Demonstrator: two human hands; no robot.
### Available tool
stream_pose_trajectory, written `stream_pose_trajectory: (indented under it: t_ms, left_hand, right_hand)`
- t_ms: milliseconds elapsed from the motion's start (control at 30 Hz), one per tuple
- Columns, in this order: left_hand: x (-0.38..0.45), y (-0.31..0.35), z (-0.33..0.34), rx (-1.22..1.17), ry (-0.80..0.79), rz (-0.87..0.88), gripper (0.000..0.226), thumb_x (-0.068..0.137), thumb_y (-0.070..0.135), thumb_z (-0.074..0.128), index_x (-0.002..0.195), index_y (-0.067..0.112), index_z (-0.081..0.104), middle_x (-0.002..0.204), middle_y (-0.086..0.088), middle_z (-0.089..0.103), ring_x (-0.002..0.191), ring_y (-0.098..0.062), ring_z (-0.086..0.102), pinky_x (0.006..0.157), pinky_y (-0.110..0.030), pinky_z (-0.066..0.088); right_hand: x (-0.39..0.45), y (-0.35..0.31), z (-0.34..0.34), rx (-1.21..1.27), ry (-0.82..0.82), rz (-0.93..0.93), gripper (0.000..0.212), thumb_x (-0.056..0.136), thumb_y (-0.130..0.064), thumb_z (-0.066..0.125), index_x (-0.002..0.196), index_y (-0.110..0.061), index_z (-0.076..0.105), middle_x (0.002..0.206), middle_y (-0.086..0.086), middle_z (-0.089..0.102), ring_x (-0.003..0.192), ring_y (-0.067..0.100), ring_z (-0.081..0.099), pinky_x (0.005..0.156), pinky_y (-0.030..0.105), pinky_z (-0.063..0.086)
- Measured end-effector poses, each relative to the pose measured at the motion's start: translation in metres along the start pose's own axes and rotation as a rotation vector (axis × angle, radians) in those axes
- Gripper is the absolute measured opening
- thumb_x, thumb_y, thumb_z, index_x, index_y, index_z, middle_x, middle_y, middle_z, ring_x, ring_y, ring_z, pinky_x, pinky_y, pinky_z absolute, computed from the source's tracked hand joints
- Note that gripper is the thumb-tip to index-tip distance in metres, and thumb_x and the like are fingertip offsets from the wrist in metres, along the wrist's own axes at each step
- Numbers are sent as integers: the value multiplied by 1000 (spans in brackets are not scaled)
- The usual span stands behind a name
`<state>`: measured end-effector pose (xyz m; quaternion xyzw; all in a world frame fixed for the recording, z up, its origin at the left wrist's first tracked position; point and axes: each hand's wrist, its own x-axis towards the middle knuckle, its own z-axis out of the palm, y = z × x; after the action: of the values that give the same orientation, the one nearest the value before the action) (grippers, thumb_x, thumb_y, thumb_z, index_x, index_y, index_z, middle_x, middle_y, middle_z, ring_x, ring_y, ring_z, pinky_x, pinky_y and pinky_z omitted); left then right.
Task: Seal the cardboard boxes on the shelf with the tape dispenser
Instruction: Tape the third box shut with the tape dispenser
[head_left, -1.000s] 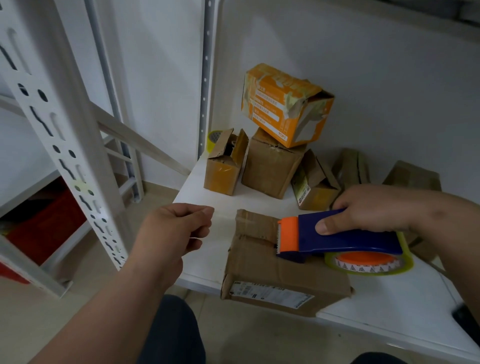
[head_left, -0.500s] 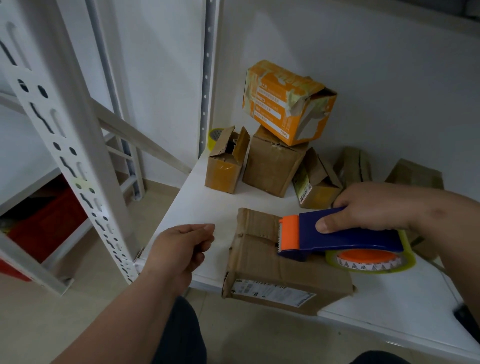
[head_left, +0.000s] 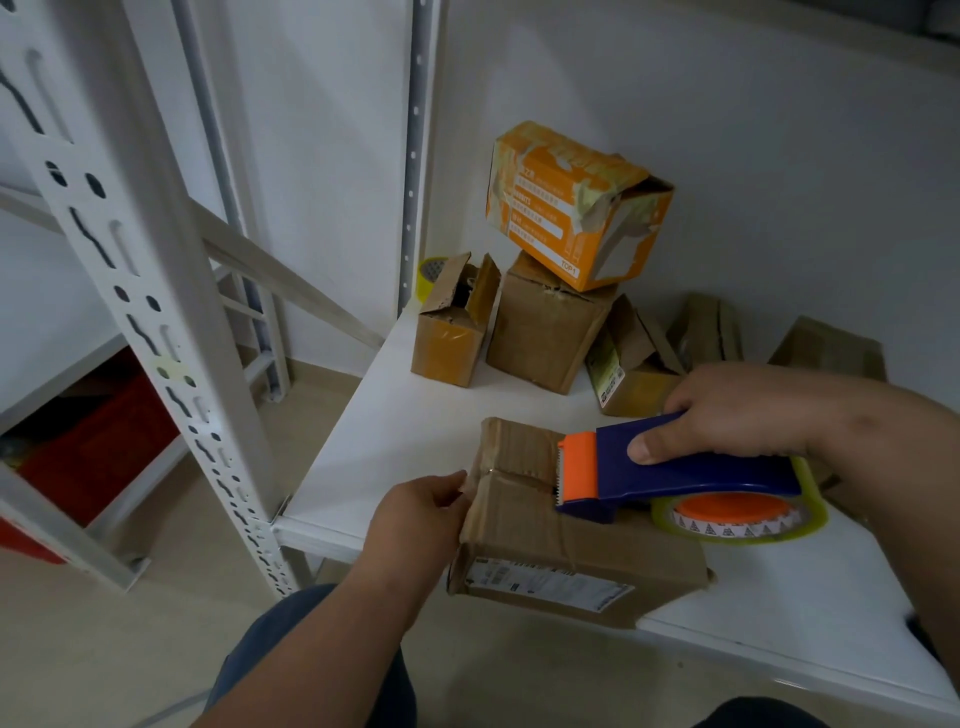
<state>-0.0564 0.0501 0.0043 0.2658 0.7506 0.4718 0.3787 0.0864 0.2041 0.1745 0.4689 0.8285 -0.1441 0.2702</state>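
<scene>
the cardboard box (head_left: 561, 525) sits at the shelf (head_left: 395, 441) front edge. right hand (head_left: 748, 410) grips the tape dispenser (head_left: 675, 473) over it; left hand (head_left: 415, 519) pinches the box's left edge. best to brace firmly, then pull tape straight along the seam.

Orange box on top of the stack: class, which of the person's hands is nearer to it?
Right. The right hand grips the tape dispenser below the orange box; the left hand sits lower, at the front box.
</scene>
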Motion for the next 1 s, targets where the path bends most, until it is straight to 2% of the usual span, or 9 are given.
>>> stream_pose_trajectory:
  t_ms: [67, 133, 233, 300, 400, 467, 600, 733, 1000]
  left_hand:
    - [8, -3, -7, 215, -22, -4, 65, 94, 40, 59, 151, 25, 32, 133, 1, 56, 115, -15, 57, 91, -24, 42]
    - [8, -4, -13, 332, -47, 33, 78, 90, 40, 64, 154, 33, 18, 139, 1, 46, 118, -18, 54, 92, -26, 42]
    - [1, 8, -25, 111, -98, 191, 75, 93, 31, 62, 151, 44, 16, 135, 13, 42, 124, -10, 45, 96, -25, 37]
    - [-4, 26, -34, 90, -247, 298, 85, 88, 47, 64, 151, 46, 8, 151, 17, 26, 139, -8, 25, 110, -30, 28]
    - [2, 49, -36, 721, -433, 525, 129, 63, 72, 72, 150, 40, -17, 158, 21, -19, 145, -6, -17, 119, -38, 3]
    - [11, 59, -28, 989, -475, 598, 134, 63, 72, 72, 149, 37, -24, 157, 16, -29, 143, -10, -29, 118, -40, -7]
    - [24, 64, -17, 1064, -495, 591, 129, 64, 71, 73, 154, 30, -10, 163, 8, -5, 149, -15, -4, 121, -39, 5]
    - [25, 63, -17, 1018, -469, 625, 117, 67, 66, 74, 154, 30, 6, 157, 8, 19, 143, -12, 18, 116, -31, 20]
    - [29, 59, -19, 1073, -477, 641, 116, 69, 74, 66, 155, 32, 0, 157, 10, 15, 142, -12, 15, 117, -34, 17]
  right_hand:
    - [-2, -1, 0, 2, 2, -5, 47, 84, -60, 57, 96, -16, 66, 86, 2, 70, 68, 11, 64, 58, 18, 44]
    - [-3, -1, 0, 0, 2, -7, 47, 84, -60, 57, 97, -16, 65, 85, 2, 70, 68, 11, 64, 59, 18, 44]
    - [-4, -1, 0, 5, 3, -9, 48, 83, -61, 57, 98, -16, 66, 89, 3, 71, 71, 13, 66, 62, 20, 46]
    - [-4, 0, 0, 6, 4, -10, 50, 83, -61, 57, 99, -15, 67, 91, 5, 71, 72, 14, 66, 62, 20, 46]
    - [-5, 1, 0, 9, 8, -14, 50, 83, -61, 57, 98, -15, 67, 90, 4, 72, 71, 14, 66, 61, 20, 46]
    - [-7, 1, 1, 12, 10, -19, 50, 83, -62, 57, 99, -15, 67, 89, 3, 72, 70, 13, 66, 60, 20, 46]
    - [-10, 4, 3, 16, 24, -36, 46, 83, -62, 58, 97, -19, 64, 84, -1, 69, 72, 12, 66, 59, 19, 45]
    - [-11, 10, 2, -2, 39, -72, 43, 81, -63, 59, 90, -21, 63, 78, -3, 68, 66, 9, 64, 55, 17, 43]
    - [-13, 20, -8, 42, -23, -93, 43, 81, -63, 56, 90, -22, 66, 79, -3, 72, 65, 9, 67, 58, 17, 47]
